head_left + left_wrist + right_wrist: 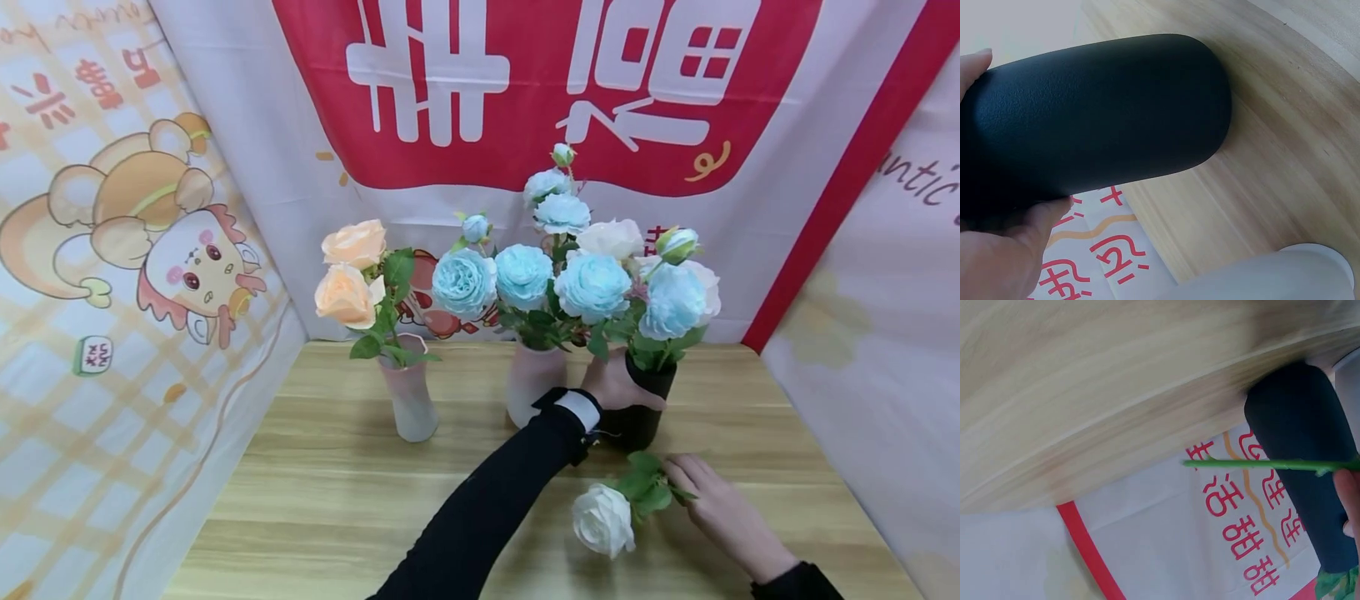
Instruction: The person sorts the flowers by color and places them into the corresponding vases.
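Note:
My left hand (617, 385) grips the black vase (637, 427), which holds light blue and white flowers (675, 300). In the left wrist view, the dark vase (1110, 112) has my thumb and fingers on opposite sides of its upper part. Nearer the front, my right hand (723, 510) pinches the stem of a white rose (603, 521), its bloom pointing left above the table. The bare green stem (1241, 464) crosses in front of the black vase (1300, 431) in the right wrist view, and the bloom is out of that frame.
A pink-and-white vase (536, 379) with blue flowers stands just left of the black one. Farther left, another pink-and-white vase (411, 400) bears peach roses (352, 283). Printed cloths (247, 158) line the back and sides of the wooden table (322, 500).

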{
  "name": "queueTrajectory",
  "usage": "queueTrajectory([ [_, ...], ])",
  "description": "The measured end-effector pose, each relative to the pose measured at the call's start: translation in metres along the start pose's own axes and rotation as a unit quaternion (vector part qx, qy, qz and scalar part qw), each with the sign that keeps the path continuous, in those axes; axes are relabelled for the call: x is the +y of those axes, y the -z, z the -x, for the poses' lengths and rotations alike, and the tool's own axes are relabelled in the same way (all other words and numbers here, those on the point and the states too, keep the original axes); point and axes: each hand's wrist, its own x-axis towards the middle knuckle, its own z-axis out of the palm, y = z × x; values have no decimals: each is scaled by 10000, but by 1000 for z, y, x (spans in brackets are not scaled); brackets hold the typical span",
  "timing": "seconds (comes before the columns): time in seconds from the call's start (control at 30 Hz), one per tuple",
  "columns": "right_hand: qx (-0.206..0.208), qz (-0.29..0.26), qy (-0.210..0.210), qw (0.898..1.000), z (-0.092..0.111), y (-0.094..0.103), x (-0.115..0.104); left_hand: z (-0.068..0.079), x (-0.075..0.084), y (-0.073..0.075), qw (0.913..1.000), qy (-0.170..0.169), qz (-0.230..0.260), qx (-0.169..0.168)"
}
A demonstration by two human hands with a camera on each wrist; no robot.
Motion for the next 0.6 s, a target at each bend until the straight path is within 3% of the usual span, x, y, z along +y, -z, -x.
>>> queueTrajectory([
  [0.17, 812, -156, -171, 9964, -9, 7, 7, -1, -1, 2, 9999, -118, 19, -72],
  [0.33, 1075, -292, -683, 9914, -19, 13, 10, 1, -1, 3, 9999, -26, 155, 8],
  [0.43, 1379, -1036, -1304, 9763, -22, 15, 10, 2, -1, 4, 9999, -13, 95, -38],
  [0.53, 1728, -1224, -1686, 9627, -22, 15, 13, 2, 1, 5, 10000, -25, -2, -95],
  [0.6, 1881, -1048, -1781, 9602, -25, 16, 15, 1, 2, 4, 9999, -72, -35, -88],
])
